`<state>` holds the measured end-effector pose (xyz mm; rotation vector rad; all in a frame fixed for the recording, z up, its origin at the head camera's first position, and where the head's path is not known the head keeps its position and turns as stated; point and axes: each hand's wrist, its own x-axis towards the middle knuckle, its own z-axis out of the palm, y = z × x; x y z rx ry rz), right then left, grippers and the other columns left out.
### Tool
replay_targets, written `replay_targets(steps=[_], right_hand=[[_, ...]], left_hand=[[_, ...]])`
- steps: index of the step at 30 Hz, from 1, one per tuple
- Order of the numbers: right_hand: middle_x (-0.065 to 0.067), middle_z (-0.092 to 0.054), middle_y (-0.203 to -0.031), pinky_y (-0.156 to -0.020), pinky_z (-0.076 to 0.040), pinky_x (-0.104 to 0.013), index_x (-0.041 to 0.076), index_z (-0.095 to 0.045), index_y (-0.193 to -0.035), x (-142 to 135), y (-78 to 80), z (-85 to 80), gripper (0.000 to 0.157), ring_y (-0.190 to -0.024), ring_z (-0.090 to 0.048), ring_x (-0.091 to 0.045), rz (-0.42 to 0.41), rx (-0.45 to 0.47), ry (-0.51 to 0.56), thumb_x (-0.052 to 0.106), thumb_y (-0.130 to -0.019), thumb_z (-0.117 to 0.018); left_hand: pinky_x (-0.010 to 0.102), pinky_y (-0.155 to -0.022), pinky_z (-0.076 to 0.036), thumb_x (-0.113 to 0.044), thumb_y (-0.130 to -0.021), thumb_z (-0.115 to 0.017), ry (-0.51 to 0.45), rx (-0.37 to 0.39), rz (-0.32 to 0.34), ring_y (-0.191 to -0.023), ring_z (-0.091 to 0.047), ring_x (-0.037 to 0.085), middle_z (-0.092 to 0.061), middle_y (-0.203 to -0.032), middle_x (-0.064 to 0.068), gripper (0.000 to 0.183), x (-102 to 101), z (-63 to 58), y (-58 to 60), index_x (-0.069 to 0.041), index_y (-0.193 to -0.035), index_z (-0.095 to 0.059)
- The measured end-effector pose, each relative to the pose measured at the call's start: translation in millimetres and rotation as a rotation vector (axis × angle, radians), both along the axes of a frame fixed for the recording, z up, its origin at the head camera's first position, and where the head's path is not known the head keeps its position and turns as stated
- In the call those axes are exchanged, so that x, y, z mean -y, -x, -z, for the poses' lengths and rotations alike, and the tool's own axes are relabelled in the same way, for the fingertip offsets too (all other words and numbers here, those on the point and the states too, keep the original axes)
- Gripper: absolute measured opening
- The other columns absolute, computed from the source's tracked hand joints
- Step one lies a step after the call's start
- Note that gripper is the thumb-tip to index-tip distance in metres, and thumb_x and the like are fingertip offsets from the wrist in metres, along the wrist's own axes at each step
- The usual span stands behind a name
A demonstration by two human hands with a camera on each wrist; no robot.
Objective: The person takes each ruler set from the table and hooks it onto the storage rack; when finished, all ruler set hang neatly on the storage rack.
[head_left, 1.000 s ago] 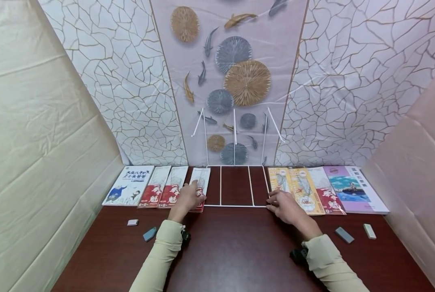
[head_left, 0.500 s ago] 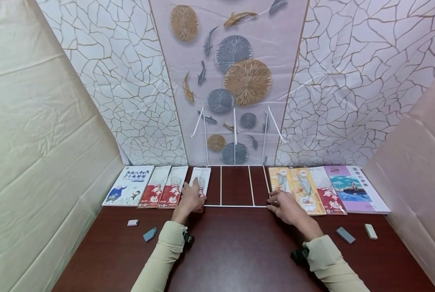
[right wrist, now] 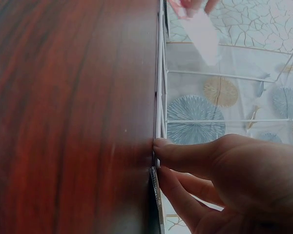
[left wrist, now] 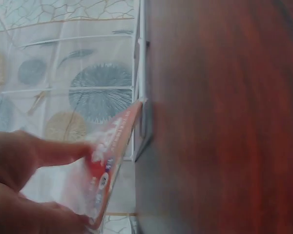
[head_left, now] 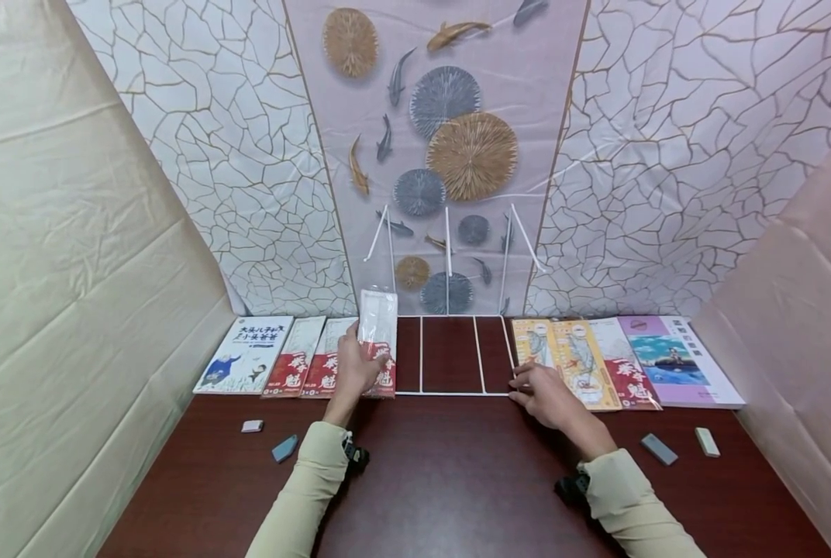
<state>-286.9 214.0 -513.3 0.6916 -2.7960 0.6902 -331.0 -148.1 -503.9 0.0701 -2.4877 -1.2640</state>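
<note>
My left hand (head_left: 360,364) pinches a thin white-and-red booklet (head_left: 379,316) in a clear wrapper between thumb and fingers. The booklet is tilted up, its lower edge low by the table, at the left side of a white wire rack (head_left: 450,394). In the left wrist view the thumb presses the red part of the cover (left wrist: 107,156). My right hand (head_left: 544,395) grips the rack's front right corner, thumb on the wire (right wrist: 159,117), fingertips beside the edge of a yellow booklet (head_left: 532,341).
Left of the rack lie two more red-and-white booklets (head_left: 295,356) and a white picture book (head_left: 244,353). To its right are another yellow booklet (head_left: 583,364), a red-and-white one (head_left: 621,360) and a purple-and-white book (head_left: 674,360). Small blocks (head_left: 285,449) lie in front on both sides.
The left hand has tilted the booklet up from lying flat; its top edge now stands against the wall in the head view. The right hand stays at the rack's corner.
</note>
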Motion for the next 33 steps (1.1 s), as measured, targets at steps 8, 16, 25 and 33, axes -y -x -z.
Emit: replay_targets(steps=[8, 16, 25, 33], right_hand=[[-0.022, -0.071, -0.119, -0.096, -0.05, -0.056, -0.002, -0.078, -0.102, -1.4, -0.8, 0.5, 0.02, -0.111, -0.067, -0.037, 0.011, 0.012, -0.005, 0.012, -0.088, -0.076], [-0.02, -0.071, -0.119, -0.097, -0.043, -0.061, 0.0, -0.079, -0.101, 0.1, -1.9, -1.2, 0.018, -0.116, -0.065, -0.038, 0.025, 0.027, -0.005, 0.012, -0.088, -0.077], [-0.02, -0.071, -0.12, -0.099, -0.044, -0.061, 0.001, -0.079, -0.1, -0.2, -2.1, -2.2, 0.016, -0.119, -0.063, -0.039, 0.029, 0.039, -0.018, 0.012, -0.089, -0.076], [-0.02, -0.071, -0.119, -0.099, -0.049, -0.057, -0.001, -0.078, -0.102, -1.3, -0.9, -0.4, 0.019, -0.114, -0.065, -0.038, 0.02, 0.02, -0.013, 0.012, -0.089, -0.076]], left_hand=[[0.031, -0.078, -0.054, -0.012, -0.1, -0.059, -0.279, -0.164, 0.1, -0.095, -0.068, 0.024, -0.072, -0.118, 0.017, 0.034, 5.1, -12.1, -6.9, -0.008, -0.133, -0.05], [0.021, -0.063, -0.052, -0.015, -0.101, -0.061, -0.391, -0.267, 0.261, -0.079, -0.066, 0.021, -0.074, -0.112, 0.018, 0.032, 17.8, -22.4, -30.8, -0.006, -0.129, -0.049], [0.033, -0.081, -0.059, -0.003, -0.1, -0.058, -0.453, -0.296, 0.334, -0.104, -0.067, 0.043, -0.07, -0.119, 0.023, 0.033, 15.9, -53.4, -64.8, 0.003, -0.129, -0.046], [0.022, -0.082, -0.056, -0.001, -0.099, -0.058, -0.455, -0.385, 0.33, -0.103, -0.067, 0.036, -0.068, -0.12, 0.025, 0.029, 13.8, -70.4, -75.9, 0.006, -0.126, -0.047]])
